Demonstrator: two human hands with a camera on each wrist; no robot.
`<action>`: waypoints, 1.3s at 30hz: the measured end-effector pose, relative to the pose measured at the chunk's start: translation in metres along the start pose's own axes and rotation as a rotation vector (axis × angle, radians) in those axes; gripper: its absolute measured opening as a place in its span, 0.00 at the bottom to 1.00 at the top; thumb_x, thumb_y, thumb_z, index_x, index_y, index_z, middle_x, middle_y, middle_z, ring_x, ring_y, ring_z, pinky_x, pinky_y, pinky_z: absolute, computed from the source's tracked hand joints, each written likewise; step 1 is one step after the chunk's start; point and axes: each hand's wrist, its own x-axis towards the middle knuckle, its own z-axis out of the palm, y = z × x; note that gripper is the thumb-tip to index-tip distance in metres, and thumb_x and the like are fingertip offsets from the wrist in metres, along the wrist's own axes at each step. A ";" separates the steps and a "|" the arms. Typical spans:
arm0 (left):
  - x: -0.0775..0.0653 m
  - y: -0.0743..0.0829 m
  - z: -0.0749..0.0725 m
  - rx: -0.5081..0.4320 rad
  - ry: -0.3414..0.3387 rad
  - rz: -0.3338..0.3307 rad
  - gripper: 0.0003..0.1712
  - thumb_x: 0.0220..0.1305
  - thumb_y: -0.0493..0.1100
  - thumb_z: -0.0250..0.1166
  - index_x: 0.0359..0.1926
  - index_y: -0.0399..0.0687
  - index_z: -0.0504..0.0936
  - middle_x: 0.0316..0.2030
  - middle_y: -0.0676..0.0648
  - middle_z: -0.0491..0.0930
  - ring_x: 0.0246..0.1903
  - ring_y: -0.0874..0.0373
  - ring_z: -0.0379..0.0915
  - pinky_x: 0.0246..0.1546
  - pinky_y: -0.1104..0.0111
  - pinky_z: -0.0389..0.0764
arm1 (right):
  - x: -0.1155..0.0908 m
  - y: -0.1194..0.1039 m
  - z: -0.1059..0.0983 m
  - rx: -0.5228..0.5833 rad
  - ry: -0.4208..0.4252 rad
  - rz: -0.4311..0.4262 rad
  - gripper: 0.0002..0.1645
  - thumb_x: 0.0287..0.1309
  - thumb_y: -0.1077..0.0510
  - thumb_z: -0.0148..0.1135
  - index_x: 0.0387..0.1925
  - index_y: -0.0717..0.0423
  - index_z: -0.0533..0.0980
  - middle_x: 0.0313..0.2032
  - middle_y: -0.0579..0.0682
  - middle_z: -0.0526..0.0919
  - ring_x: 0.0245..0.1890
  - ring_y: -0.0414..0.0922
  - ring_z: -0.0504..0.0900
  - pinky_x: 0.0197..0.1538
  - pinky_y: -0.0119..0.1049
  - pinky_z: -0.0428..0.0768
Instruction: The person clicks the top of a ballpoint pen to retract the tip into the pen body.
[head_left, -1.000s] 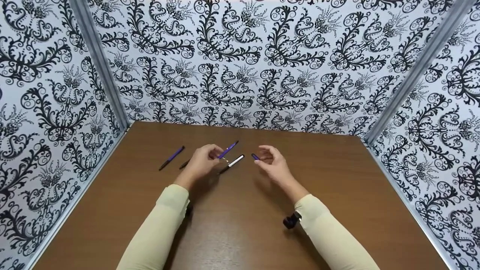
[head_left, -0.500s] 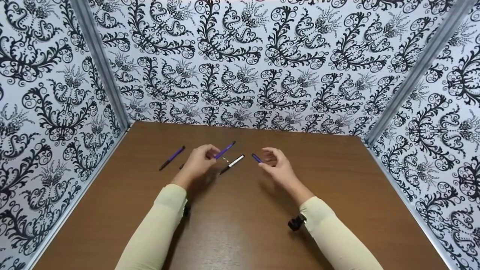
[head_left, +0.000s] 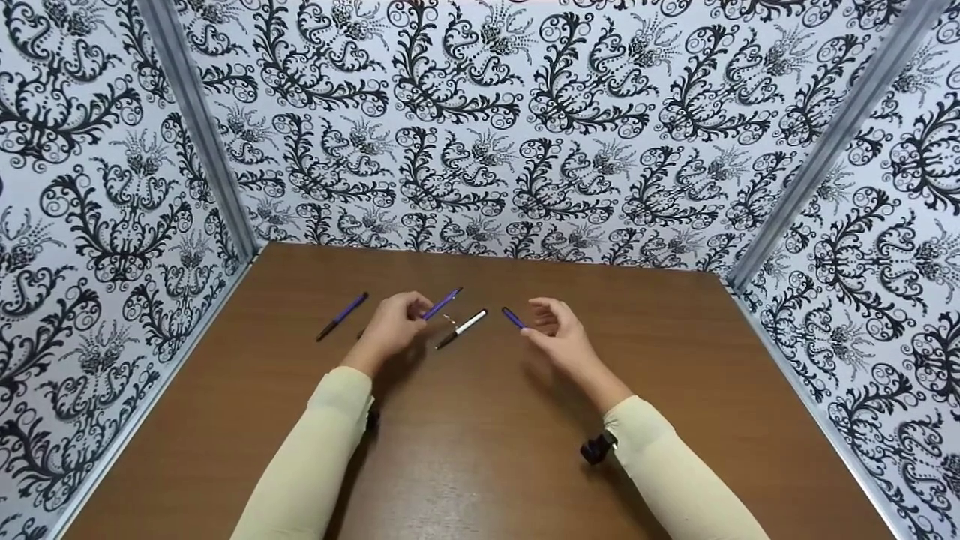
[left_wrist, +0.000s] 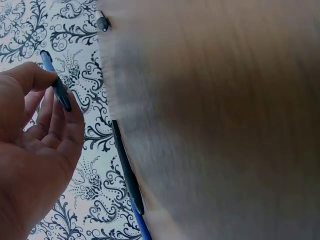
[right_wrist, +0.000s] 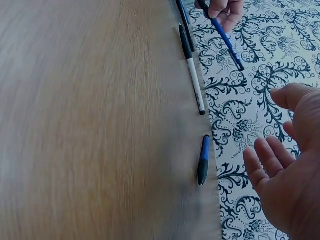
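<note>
My left hand pinches a blue pen between thumb and fingers, its far end pointing up and to the right. The left wrist view shows the same pen with its dark grip at the fingertips. My right hand holds nothing; its fingers are relaxed and parted. Beside its thumb, a second blue pen with a dark grip lies on the table, apart from the hand in the right wrist view. Between the hands lies a white pen with a black grip.
Another blue pen lies left of my left hand. A dark pen lies near it, mostly hidden behind that hand in the head view. Patterned walls enclose the brown table at the back and both sides.
My left hand has moved a little left with the pinched blue pen. The right hand has drawn back to the right, leaving the other blue pen on the table.
</note>
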 end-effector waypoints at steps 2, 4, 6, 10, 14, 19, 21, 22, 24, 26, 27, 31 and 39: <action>0.001 -0.001 -0.001 0.031 -0.011 -0.004 0.14 0.66 0.25 0.69 0.51 0.35 0.87 0.45 0.39 0.87 0.47 0.43 0.83 0.55 0.49 0.84 | -0.001 0.000 0.000 -0.003 -0.001 0.004 0.29 0.62 0.72 0.76 0.64 0.69 0.78 0.54 0.63 0.82 0.57 0.70 0.81 0.63 0.65 0.82; 0.002 -0.002 -0.001 0.057 -0.022 -0.012 0.14 0.67 0.26 0.69 0.52 0.36 0.87 0.46 0.39 0.88 0.49 0.42 0.83 0.56 0.48 0.84 | -0.001 0.000 -0.001 -0.006 -0.005 0.009 0.29 0.62 0.72 0.76 0.64 0.69 0.78 0.55 0.63 0.82 0.57 0.71 0.80 0.63 0.65 0.82; 0.003 -0.003 -0.001 0.074 -0.030 -0.016 0.14 0.67 0.27 0.70 0.52 0.36 0.88 0.46 0.39 0.88 0.49 0.42 0.84 0.57 0.48 0.84 | -0.001 0.000 -0.001 -0.009 -0.006 0.011 0.29 0.63 0.72 0.76 0.64 0.68 0.79 0.56 0.67 0.81 0.57 0.71 0.80 0.63 0.66 0.81; 0.005 -0.007 -0.001 0.102 -0.036 -0.029 0.14 0.66 0.28 0.70 0.52 0.36 0.88 0.46 0.39 0.88 0.49 0.42 0.84 0.57 0.48 0.84 | -0.002 0.000 0.000 -0.009 -0.007 0.011 0.29 0.63 0.72 0.75 0.64 0.69 0.78 0.57 0.71 0.79 0.58 0.73 0.78 0.64 0.67 0.80; 0.006 -0.011 0.000 0.126 -0.036 -0.027 0.14 0.66 0.27 0.69 0.52 0.36 0.88 0.46 0.39 0.88 0.50 0.42 0.84 0.58 0.48 0.84 | -0.003 0.000 0.000 -0.009 -0.003 0.016 0.29 0.63 0.72 0.76 0.64 0.70 0.78 0.55 0.66 0.81 0.58 0.74 0.79 0.64 0.67 0.81; 0.008 -0.013 0.001 0.129 -0.022 -0.008 0.15 0.65 0.26 0.68 0.52 0.35 0.89 0.46 0.38 0.90 0.49 0.41 0.85 0.58 0.48 0.84 | -0.003 -0.001 0.000 -0.013 0.004 0.016 0.29 0.62 0.72 0.76 0.64 0.67 0.79 0.52 0.65 0.81 0.57 0.73 0.81 0.63 0.67 0.81; 0.008 -0.013 0.001 0.130 -0.017 -0.001 0.14 0.65 0.26 0.68 0.51 0.34 0.89 0.46 0.38 0.90 0.49 0.41 0.86 0.57 0.48 0.85 | -0.002 -0.001 0.001 -0.013 0.002 0.012 0.29 0.62 0.72 0.76 0.64 0.67 0.79 0.53 0.67 0.81 0.57 0.73 0.81 0.64 0.67 0.81; 0.009 -0.013 0.001 0.126 -0.017 -0.004 0.14 0.65 0.26 0.69 0.51 0.34 0.89 0.46 0.37 0.90 0.49 0.41 0.86 0.57 0.48 0.85 | -0.002 -0.001 0.001 -0.015 0.002 0.010 0.29 0.62 0.71 0.76 0.64 0.68 0.79 0.53 0.68 0.81 0.57 0.72 0.81 0.64 0.67 0.81; 0.010 -0.014 0.001 0.120 -0.019 -0.011 0.14 0.65 0.26 0.69 0.51 0.35 0.90 0.46 0.38 0.90 0.49 0.41 0.86 0.57 0.48 0.85 | -0.002 -0.001 0.001 -0.015 0.001 0.009 0.29 0.62 0.72 0.76 0.64 0.69 0.79 0.53 0.67 0.81 0.57 0.74 0.80 0.64 0.68 0.81; 0.010 -0.015 0.001 0.119 -0.024 -0.027 0.14 0.66 0.26 0.68 0.51 0.35 0.90 0.47 0.38 0.90 0.50 0.41 0.85 0.58 0.48 0.84 | -0.002 0.000 0.000 -0.012 0.001 0.010 0.29 0.62 0.72 0.76 0.64 0.70 0.78 0.52 0.65 0.82 0.57 0.75 0.80 0.64 0.68 0.80; 0.010 -0.015 0.002 0.117 -0.027 -0.037 0.14 0.66 0.26 0.68 0.52 0.35 0.90 0.47 0.38 0.90 0.50 0.41 0.85 0.58 0.49 0.84 | -0.002 0.000 0.000 -0.008 0.002 0.010 0.29 0.62 0.73 0.76 0.64 0.70 0.78 0.52 0.64 0.82 0.58 0.75 0.79 0.64 0.69 0.80; 0.011 -0.019 0.002 0.126 -0.034 -0.058 0.15 0.67 0.26 0.68 0.52 0.36 0.91 0.47 0.38 0.89 0.51 0.41 0.85 0.59 0.48 0.84 | -0.002 0.002 0.000 0.002 0.007 0.014 0.29 0.62 0.73 0.76 0.63 0.70 0.78 0.52 0.62 0.83 0.58 0.76 0.78 0.64 0.70 0.80; 0.014 -0.025 0.003 0.195 -0.044 -0.050 0.15 0.66 0.25 0.67 0.53 0.34 0.91 0.48 0.36 0.90 0.53 0.38 0.85 0.60 0.47 0.84 | -0.003 0.004 -0.002 -0.006 0.002 0.018 0.29 0.63 0.72 0.75 0.64 0.71 0.78 0.53 0.62 0.83 0.58 0.75 0.79 0.63 0.62 0.83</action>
